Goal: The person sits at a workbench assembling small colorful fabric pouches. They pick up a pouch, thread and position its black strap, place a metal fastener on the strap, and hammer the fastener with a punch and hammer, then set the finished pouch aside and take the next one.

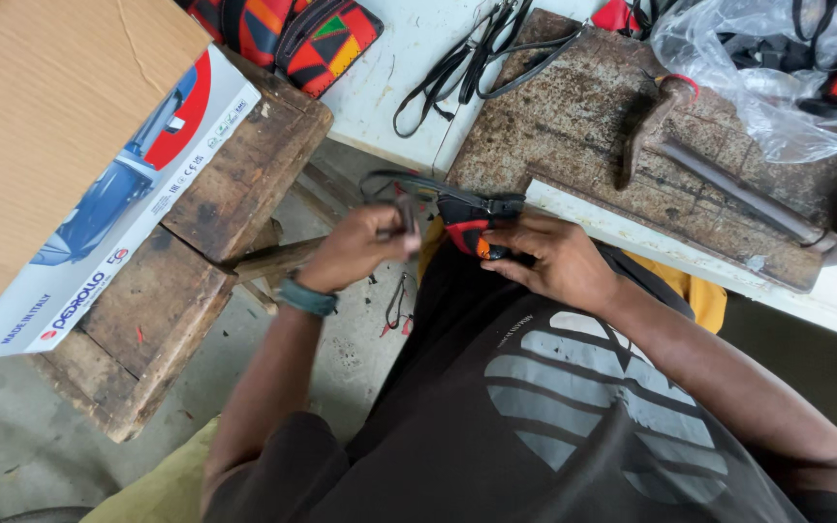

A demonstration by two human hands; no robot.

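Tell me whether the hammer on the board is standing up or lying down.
Lying down. The hammer rests flat on the worn board, head toward the board's middle, handle running to its right edge, untouched by either hand.

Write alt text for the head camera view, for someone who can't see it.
Seen from above, a person's right hand holds a small red, orange and black piece with black straps, while the left hand pinches a thin dark tool beside it. A hammer lies on a worn board on the white table, and a cardboard box sits on a wooden stool at left.
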